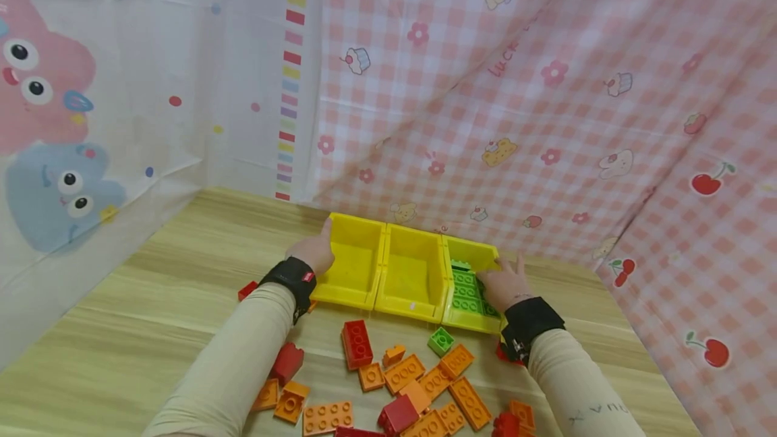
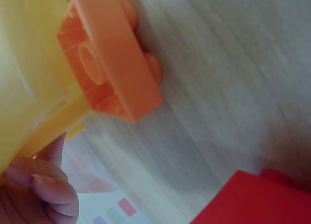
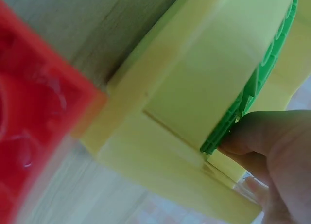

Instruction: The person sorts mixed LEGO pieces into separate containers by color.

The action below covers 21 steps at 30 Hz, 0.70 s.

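Observation:
Three yellow bins stand side by side against the back cloth: the left bin, the middle bin and the right bin. My left hand grips the left bin's outer side; the left wrist view shows its fingers curled at the bin's edge. At the other end, my right hand holds the right bin's outer side wall, with a digit inside the bin beside the green bricks. The left and middle bins hold nothing visible.
Orange bricks and red bricks lie scattered in front of the bins on the wooden table. One loose green brick lies before the right bin. Patterned cloths hang behind and at both sides.

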Each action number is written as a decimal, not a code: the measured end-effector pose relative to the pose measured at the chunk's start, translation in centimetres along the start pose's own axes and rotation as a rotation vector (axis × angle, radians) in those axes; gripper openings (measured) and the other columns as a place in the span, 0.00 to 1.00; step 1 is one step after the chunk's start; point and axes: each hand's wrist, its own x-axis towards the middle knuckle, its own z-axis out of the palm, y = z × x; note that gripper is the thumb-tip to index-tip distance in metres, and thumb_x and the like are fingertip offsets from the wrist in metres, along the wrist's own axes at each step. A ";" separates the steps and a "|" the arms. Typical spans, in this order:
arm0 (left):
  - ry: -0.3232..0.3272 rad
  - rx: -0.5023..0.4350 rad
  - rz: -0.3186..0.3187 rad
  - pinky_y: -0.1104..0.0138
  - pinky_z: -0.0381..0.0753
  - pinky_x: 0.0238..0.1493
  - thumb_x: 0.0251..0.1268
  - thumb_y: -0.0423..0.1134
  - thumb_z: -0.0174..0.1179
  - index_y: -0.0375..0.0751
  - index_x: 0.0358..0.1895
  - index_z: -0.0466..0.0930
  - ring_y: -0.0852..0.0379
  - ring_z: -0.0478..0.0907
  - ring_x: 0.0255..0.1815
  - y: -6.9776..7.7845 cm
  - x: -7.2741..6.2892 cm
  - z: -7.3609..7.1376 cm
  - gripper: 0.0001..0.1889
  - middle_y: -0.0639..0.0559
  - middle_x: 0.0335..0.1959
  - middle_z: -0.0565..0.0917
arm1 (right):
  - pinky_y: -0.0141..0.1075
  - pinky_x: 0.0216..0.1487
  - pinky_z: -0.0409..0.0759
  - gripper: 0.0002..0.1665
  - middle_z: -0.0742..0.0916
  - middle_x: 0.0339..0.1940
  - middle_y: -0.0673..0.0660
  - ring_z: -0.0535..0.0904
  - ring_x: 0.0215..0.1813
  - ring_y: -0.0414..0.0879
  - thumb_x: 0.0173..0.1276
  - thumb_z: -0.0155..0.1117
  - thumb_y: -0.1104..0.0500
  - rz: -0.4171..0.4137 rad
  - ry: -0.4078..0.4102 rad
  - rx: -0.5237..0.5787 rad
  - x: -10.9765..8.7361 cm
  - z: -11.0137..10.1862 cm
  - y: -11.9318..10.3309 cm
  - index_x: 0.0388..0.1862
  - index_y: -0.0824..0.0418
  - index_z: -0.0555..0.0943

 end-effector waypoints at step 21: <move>0.002 -0.005 0.012 0.61 0.65 0.19 0.68 0.37 0.44 0.43 0.75 0.34 0.54 0.65 0.13 -0.6 0.7 0.6 0.37 0.48 0.15 0.73 | 0.38 0.39 0.78 0.11 0.83 0.38 0.51 0.80 0.40 0.44 0.62 0.64 0.59 -0.328 0.100 0.241 -7.0 -0.9 -6.1 0.44 0.59 0.81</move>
